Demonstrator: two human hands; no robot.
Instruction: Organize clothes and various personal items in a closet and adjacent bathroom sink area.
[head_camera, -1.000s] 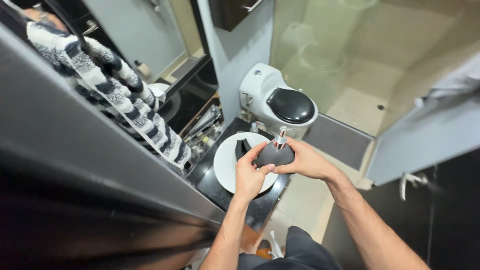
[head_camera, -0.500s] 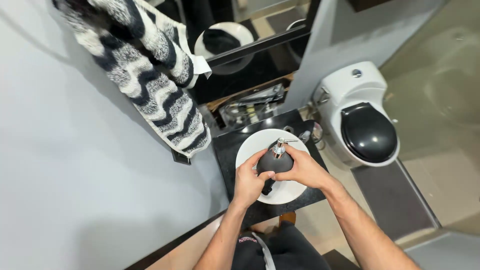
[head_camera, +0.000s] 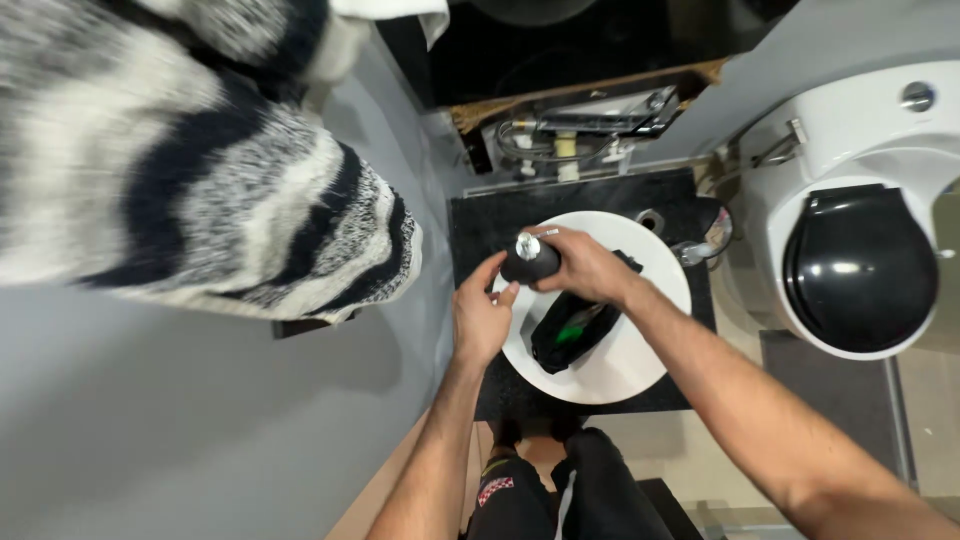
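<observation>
A black soap dispenser (head_camera: 530, 258) with a silver pump top is held over the left rim of a round white basin (head_camera: 640, 372). My right hand (head_camera: 588, 266) wraps around it from the right. My left hand (head_camera: 480, 315) pinches its left side with thumb and fingertips. Inside the basin, just under my right wrist, lies a black cloth-like item (head_camera: 572, 332) with a green patch showing. The basin stands on a black counter (head_camera: 470, 222).
A white toilet (head_camera: 850, 130) with a black lid stands to the right. A chrome tap (head_camera: 705, 248) sits at the basin's far right edge. A striped black-and-white towel (head_camera: 200, 200) hangs at the left against a grey wall. Chrome fittings (head_camera: 575, 135) lie behind the counter.
The view has swung to look more steeply down at the basin. Both hands stay on the dispenser, now over the basin's left rim; the black item in the basin is more exposed.
</observation>
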